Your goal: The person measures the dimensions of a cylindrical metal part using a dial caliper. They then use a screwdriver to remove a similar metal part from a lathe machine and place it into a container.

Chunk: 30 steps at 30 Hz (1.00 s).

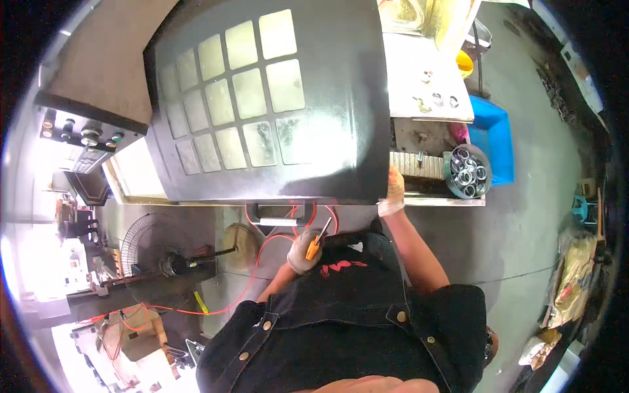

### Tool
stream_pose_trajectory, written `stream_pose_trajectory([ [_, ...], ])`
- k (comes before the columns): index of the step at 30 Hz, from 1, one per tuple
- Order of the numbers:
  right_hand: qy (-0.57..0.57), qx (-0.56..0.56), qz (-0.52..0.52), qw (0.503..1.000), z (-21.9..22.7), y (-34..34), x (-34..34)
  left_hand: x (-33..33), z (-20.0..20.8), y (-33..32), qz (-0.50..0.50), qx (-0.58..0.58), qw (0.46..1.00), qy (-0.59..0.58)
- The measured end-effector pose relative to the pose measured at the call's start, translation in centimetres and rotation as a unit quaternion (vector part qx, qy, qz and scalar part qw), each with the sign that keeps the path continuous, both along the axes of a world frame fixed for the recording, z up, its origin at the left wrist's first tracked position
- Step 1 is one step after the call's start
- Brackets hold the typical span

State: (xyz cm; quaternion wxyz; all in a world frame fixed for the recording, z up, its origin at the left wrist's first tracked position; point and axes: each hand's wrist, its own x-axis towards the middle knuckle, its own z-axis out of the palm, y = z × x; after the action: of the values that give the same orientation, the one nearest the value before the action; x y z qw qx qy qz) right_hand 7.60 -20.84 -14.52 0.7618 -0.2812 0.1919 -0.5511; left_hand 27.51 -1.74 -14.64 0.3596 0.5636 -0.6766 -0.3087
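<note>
My left hand (305,251), in a pale work glove, is closed around an orange air blow gun (313,248). The gun's thin metal nozzle points up and away, in front of my apron. At the right edge of a large black machine door (341,98) is my gloved right hand (393,191). Its fingers stretch away from me along that edge, and the door hides part of the hand. The door has rows of small windows and a grey-and-black handle (280,221) on its near side, just beyond my left hand.
A tub of metal rings (468,171) stands beyond my right hand, beside a blue bin (491,141). A few rings lie on a white surface (429,78). A red hose (257,262) loops at the left, near a fan (157,245). A control panel (88,137) stands far left.
</note>
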Motion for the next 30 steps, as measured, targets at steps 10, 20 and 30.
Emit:
stream_pose_trajectory([
  [10, 0.048, 0.113, 0.073, 0.990, -1.5, 2.3, 14.3, 5.5, 2.3, 3.8, 0.143, 0.020, 0.980, 0.138],
  [20, -0.093, 0.246, 0.268, 0.927, -1.3, 0.6, 23.7, 7.9, 3.2, 1.8, 0.254, 0.121, 0.960, 0.008],
  [30, 0.019, 0.202, 0.381, 0.902, -3.0, -17.4, 28.2, 13.2, 4.2, -11.3, 0.344, 0.153, 0.917, -0.133],
])
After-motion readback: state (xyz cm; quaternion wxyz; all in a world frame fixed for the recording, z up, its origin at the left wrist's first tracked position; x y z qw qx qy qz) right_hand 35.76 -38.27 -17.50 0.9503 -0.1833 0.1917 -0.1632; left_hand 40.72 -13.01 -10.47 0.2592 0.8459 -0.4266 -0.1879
